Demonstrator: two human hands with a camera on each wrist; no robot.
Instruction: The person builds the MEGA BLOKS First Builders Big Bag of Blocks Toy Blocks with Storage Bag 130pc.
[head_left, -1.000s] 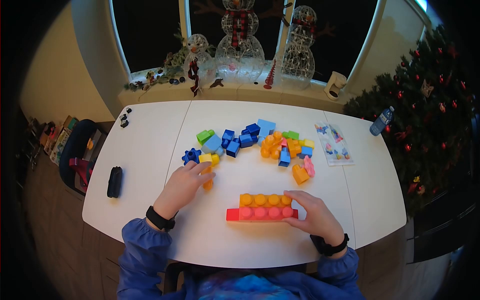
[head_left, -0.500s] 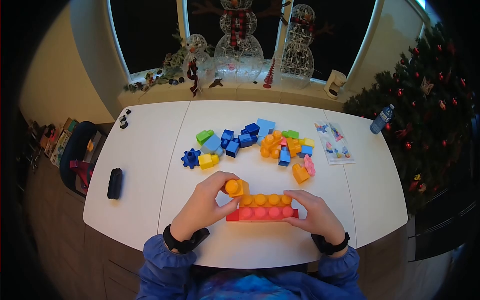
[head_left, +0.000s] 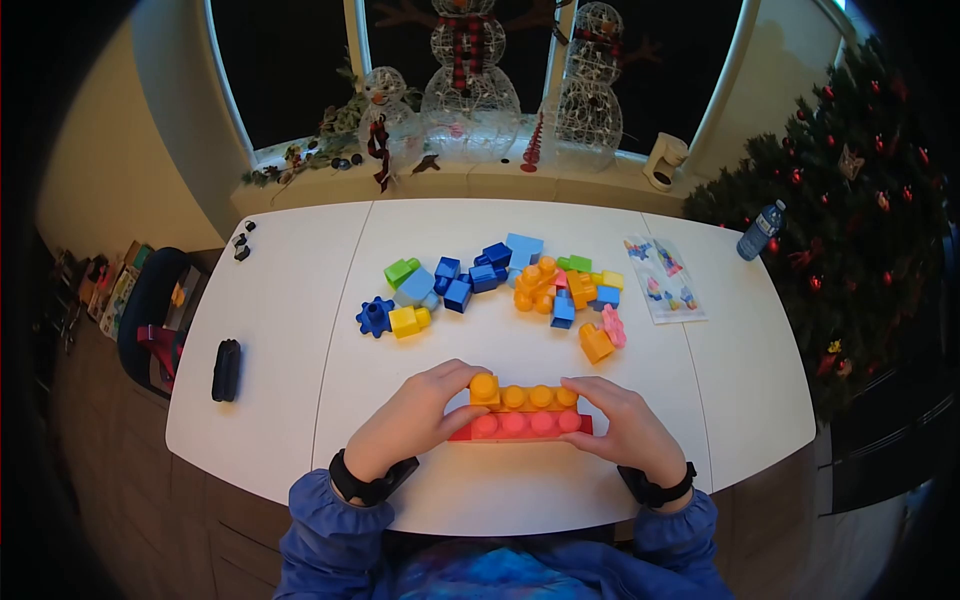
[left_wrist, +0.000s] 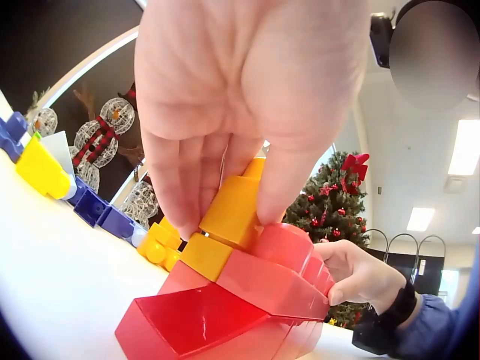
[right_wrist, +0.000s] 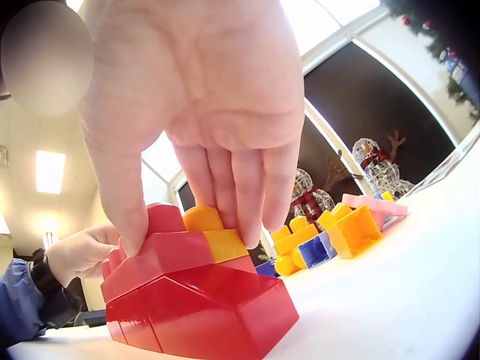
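My left hand (head_left: 418,412) pinches a small orange-yellow toy building block (left_wrist: 229,210) with one round stud. That block sits at the left end of an orange brick row (head_left: 540,400), higher than the studs beside it. Alongside the orange row runs a pink brick row (head_left: 515,427), both on top of a red base (right_wrist: 225,307) with sloped ends. My right hand (head_left: 628,428) grips the right end of this build, thumb on the pink side and fingertips at the far orange side. The build rests on the white table (head_left: 460,490).
Loose blocks lie in an arc beyond the hands: a dark blue gear-shaped piece (head_left: 375,317), a yellow block (head_left: 408,321), blue blocks (head_left: 484,277) and an orange block (head_left: 596,344). A picture sheet (head_left: 665,280), a water bottle (head_left: 762,231) and a black case (head_left: 227,371) are farther out.
My left hand picked up the orange-yellow block near the yellow one, carried it right and lowered it onto the build's left end. My right hand kept its grip.
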